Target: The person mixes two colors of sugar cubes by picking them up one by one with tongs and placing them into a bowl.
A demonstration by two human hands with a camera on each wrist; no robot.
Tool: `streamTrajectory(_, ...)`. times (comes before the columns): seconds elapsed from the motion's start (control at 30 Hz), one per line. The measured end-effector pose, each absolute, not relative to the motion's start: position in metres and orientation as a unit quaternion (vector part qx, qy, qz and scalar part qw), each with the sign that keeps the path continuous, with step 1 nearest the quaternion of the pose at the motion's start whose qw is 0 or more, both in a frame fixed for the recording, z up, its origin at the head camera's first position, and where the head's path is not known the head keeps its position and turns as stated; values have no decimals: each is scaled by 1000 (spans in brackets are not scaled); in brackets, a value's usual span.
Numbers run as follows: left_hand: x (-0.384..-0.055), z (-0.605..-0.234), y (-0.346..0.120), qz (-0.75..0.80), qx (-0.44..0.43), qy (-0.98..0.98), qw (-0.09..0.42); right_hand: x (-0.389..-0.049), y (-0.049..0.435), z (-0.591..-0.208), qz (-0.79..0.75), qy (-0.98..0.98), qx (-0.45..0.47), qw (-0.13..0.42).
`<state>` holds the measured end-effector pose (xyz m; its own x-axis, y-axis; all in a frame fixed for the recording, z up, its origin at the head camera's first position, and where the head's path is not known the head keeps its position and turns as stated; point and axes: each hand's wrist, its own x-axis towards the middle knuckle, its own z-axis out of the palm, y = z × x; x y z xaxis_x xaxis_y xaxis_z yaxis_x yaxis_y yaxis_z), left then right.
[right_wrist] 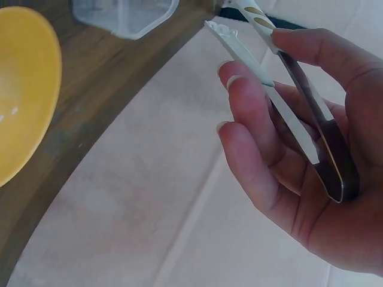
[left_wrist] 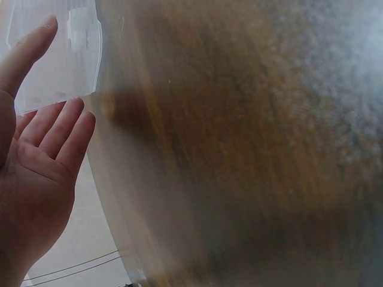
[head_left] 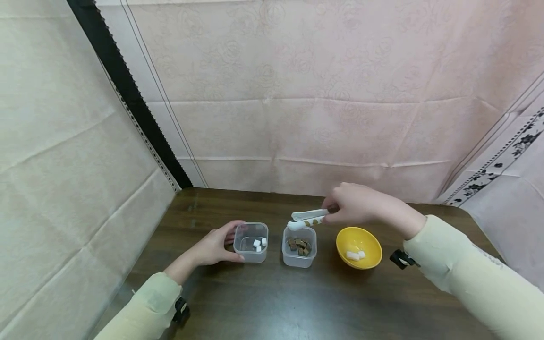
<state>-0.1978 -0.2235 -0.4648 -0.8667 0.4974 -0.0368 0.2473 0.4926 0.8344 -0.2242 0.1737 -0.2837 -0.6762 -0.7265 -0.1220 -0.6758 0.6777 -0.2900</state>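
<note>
My left hand [head_left: 216, 245] holds a clear plastic container [head_left: 250, 257] between thumb and fingers; a few white cubes [head_left: 257, 243] lie in its right part. The left wrist view shows the thumb and fingertips against the container's wall [left_wrist: 63, 72]. My right hand [head_left: 354, 203] grips small tongs [right_wrist: 293, 89] with white tips and a metal bend in the palm. Their tips stand apart, and I see nothing between them. They hover above the back rim of a second clear container [head_left: 299, 261], which holds several brown cubes [head_left: 301, 246].
A yellow bowl [head_left: 369, 236] with a few white pieces [head_left: 355, 255] stands right of the containers, below my right wrist. Everything stands on a dark wooden table [head_left: 263, 302]. Pale patterned cloth [head_left: 297, 132] hangs behind it and at both sides.
</note>
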Motion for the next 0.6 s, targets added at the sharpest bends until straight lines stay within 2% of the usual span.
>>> streamTrajectory(0.37, -198, -464, -223, 451, 226, 853, 136, -229, 133, -284, -91, 913, -379, 118)
streamTrajectory(0.6, -198, -466, -223, 446, 228, 855, 132, -232, 108, -287, -70, 903, -407, 122)
